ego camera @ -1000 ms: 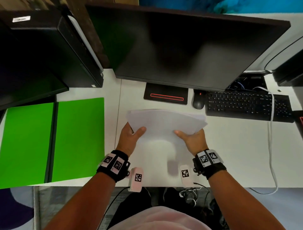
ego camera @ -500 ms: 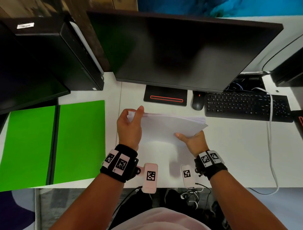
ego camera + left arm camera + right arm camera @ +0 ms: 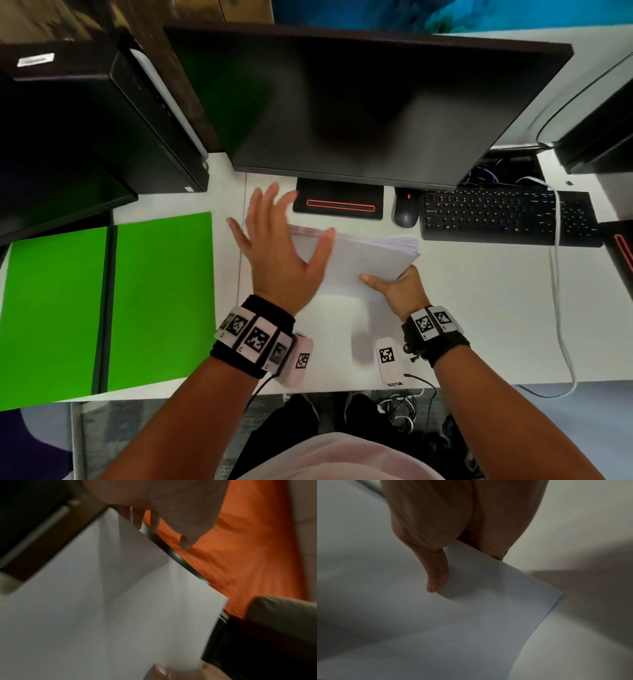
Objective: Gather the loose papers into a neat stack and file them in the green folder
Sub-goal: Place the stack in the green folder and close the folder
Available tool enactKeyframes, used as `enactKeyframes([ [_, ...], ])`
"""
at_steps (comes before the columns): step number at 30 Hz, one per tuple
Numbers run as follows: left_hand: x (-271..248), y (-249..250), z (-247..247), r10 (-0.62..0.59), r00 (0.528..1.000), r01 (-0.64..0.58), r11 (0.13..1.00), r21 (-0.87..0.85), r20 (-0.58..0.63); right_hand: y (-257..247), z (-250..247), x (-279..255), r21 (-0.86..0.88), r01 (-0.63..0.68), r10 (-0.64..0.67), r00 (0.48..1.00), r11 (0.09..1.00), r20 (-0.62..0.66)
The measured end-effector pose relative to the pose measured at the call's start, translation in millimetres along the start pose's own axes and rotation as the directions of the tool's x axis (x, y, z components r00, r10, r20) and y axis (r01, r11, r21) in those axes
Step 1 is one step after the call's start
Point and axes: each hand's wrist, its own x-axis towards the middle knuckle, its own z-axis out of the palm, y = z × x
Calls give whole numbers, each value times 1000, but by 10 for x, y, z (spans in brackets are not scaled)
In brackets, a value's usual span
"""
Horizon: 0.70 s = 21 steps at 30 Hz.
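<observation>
A stack of white papers (image 3: 370, 260) is held tilted just above the white desk (image 3: 496, 301), in front of the monitor. My right hand (image 3: 387, 284) pinches its near right corner, thumb (image 3: 436, 577) on top of the top sheet (image 3: 471, 615), other fingers hidden beneath. My left hand (image 3: 291, 233) hovers open with fingers spread over the stack's left edge; its thumb lies against the top sheet and it grips nothing. The left wrist view shows the sheet (image 3: 102, 601) below those straight fingers (image 3: 150, 520). The green folder (image 3: 161, 294) lies open and flat on the desk at the left.
A black monitor (image 3: 359, 102) on its stand (image 3: 339, 202) stands close behind the papers. A mouse (image 3: 406, 212) and keyboard (image 3: 507, 216) lie to the right, with a white cable (image 3: 558, 291) running to the desk's front edge. A black computer case (image 3: 102, 120) stands at the back left.
My left hand has let go of the stack's left edge, moved forward and opened with fingers spread. The right hand keeps its pinch on the near right corner.
</observation>
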Motion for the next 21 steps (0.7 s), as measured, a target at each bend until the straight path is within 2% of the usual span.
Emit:
enactKeyframes([
  [2,8,208,32,181,972,-209,958,196,151,-9,-2,16,4,4,-4,1000,1000,14],
  [4,-60,366,108,284,894,-384,884,265,347,-31,-4,16,-16,33,-32,999,999,32],
  [6,-141,439,193,326,814,-496,821,282,482,-51,-7,2,-15,71,-70,997,997,46],
  [8,-176,466,255,321,780,-532,791,300,538,-88,1,-19,1,108,-108,993,994,53],
  [13,-194,471,300,304,777,-521,802,292,552,-97,9,-24,-29,156,-153,986,987,72],
  [15,-220,446,303,325,782,-515,818,258,531,-73,-3,15,-50,146,-141,986,988,87],
  [17,-230,436,288,346,795,-501,838,217,498,-90,-6,37,-30,76,-72,992,997,104],
  [19,-187,428,240,356,823,-471,864,181,442,-69,-9,62,9,43,-43,993,999,110],
  [21,-81,340,157,309,891,-379,910,168,334,-37,-13,79,-2,9,-9,997,1000,73],
])
